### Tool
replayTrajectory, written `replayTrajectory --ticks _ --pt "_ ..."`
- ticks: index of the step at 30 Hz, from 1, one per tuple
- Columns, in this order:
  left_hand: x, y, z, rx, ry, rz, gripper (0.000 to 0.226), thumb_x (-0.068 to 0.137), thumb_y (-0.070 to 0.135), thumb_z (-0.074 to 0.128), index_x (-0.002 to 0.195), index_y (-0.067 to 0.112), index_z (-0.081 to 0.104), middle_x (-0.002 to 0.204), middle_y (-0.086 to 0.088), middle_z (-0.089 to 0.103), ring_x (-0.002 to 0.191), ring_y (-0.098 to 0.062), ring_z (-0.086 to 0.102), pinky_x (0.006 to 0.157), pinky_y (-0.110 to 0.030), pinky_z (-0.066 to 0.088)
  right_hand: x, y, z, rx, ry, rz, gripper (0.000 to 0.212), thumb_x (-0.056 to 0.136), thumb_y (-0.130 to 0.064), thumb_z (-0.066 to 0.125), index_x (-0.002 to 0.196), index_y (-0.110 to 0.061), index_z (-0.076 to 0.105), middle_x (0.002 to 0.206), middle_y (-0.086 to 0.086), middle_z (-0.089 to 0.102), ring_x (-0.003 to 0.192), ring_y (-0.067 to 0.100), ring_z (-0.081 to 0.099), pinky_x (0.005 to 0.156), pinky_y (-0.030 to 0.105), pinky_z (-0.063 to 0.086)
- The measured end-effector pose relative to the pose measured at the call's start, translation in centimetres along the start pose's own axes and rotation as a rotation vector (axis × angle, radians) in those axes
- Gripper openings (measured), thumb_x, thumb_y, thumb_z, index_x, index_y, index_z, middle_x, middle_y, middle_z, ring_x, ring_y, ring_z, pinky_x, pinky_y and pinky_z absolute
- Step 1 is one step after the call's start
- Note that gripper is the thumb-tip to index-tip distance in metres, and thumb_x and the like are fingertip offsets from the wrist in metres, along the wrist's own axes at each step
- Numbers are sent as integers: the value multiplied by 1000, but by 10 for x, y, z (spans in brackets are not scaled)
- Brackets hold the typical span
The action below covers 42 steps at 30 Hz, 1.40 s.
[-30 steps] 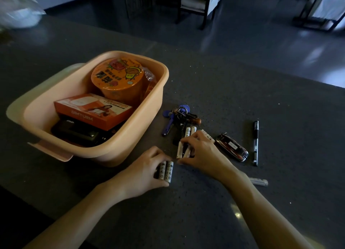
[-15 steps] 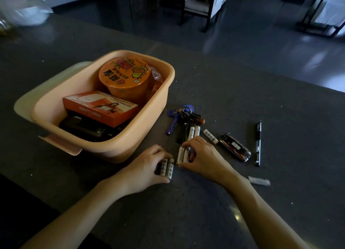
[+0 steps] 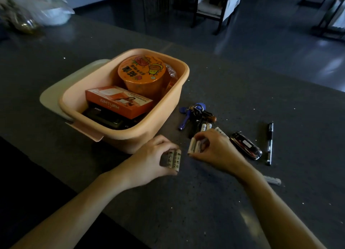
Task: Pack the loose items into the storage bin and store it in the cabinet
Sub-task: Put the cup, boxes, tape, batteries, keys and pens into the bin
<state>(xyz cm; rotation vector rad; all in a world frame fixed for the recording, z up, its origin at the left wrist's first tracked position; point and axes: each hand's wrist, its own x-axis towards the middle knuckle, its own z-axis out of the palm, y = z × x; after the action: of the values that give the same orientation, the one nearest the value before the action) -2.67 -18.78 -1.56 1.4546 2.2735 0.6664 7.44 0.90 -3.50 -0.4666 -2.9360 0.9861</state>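
Note:
A peach storage bin (image 3: 169, 107) stands on the dark counter and holds an orange noodle cup (image 3: 141, 71), an orange box (image 3: 119, 103) and a black device (image 3: 104, 117). Just in front of the bin, my left hand (image 3: 149, 163) grips two white batteries (image 3: 174, 160). To its right, my right hand (image 3: 218, 150) pinches two more batteries (image 3: 194, 146) against the counter. Other batteries (image 3: 206, 126) lie beyond its fingers, next to a bunch of keys (image 3: 196, 116).
A car key fob (image 3: 246, 146) and a black pen (image 3: 269, 143) lie right of my right hand. A small white tube (image 3: 272, 179) sits near my right forearm. A pale lid (image 3: 54, 97) lies behind the bin. Plastic bags (image 3: 37, 10) sit at the far left.
My right hand has drawn two batteries nearer to me, away from the keys. My left hand keeps hold of its two batteries.

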Motion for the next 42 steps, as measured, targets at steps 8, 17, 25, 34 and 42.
replayTrajectory --ticks 8,17,25,34,42 --pt "-22 12 -125 -106 120 191 54 59 57 69 110 48 53 112 28 51 110 9 47 89 -8 38 12 -89 -71 29 258 -49 52 56 -53 66 102 -38 47 95 -17 48 80 -1 53 57 9 41" --pt "6 -81 -203 -9 91 250 58 56 55 65 111 43 53 106 28 48 97 18 43 76 2 33 64 -171 -30 -122 223 -43 59 57 -54 62 111 -32 53 95 -24 45 82 -10 48 61 8 36" --pt "33 -119 -194 -105 -111 296 54 65 41 73 115 40 52 111 24 48 105 10 45 85 -13 41 66 -176 4 -297 53 148 52 63 -61 64 108 -38 51 94 -25 40 87 -9 32 69 12 15" --pt "38 -111 -166 -176 -276 349 58 71 38 74 124 37 49 112 28 43 107 10 42 93 -19 41 60 -178 -6 -301 108 202 52 67 -58 64 115 -45 48 111 -22 38 103 5 28 78 19 20" --pt "41 -92 -141 -22 -266 433 54 72 45 71 121 35 52 116 20 47 105 7 35 87 -9 28 43 -160 -18 -206 283 279 40 64 -58 59 100 -49 46 99 -25 39 102 5 38 90 35 32"
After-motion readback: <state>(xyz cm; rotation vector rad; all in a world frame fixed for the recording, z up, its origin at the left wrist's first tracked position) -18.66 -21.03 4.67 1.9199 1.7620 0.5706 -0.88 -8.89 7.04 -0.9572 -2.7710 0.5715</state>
